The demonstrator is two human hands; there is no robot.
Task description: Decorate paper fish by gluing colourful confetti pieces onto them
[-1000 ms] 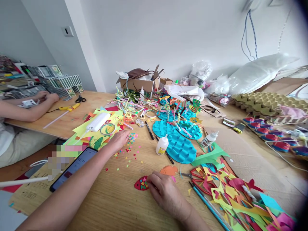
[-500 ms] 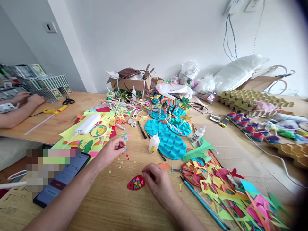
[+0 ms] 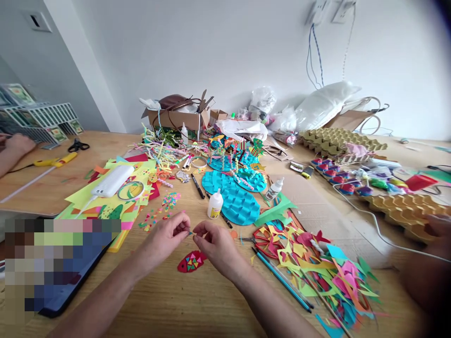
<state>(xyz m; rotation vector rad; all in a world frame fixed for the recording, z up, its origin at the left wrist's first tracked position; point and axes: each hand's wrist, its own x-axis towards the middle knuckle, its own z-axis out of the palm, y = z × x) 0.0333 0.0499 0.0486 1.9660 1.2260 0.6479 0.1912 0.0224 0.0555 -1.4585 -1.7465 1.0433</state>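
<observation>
My left hand [image 3: 175,231] is closed in a pinch on a tiny blue paper piece [image 3: 190,233] at its fingertips. Close beside it, my right hand [image 3: 216,241] also has thumb and forefinger pressed together; anything between them is too small to make out. Below both hands a red paper fish [image 3: 190,262] lies flat on the table, decorated with small coloured triangles, its tail end partly behind my right hand. Tiny paper bits [image 3: 170,201] are scattered beyond my left hand. A white glue bottle [image 3: 214,205] stands upright past my fingertips.
Blue oval paper mats [image 3: 243,204] lie ahead, and a second glue bottle [image 3: 274,189] leans beside them. Paper scraps [image 3: 310,267] and pencils [image 3: 282,277] cover the right. At left are a phone [image 3: 77,272] and a power bank [image 3: 112,180]. Another person's hand [image 3: 439,227] shows far right.
The view has swung right. My hands have come together above the fish, my right hand lifting off its tail. The small blue piece now shows at my left fingertips.
</observation>
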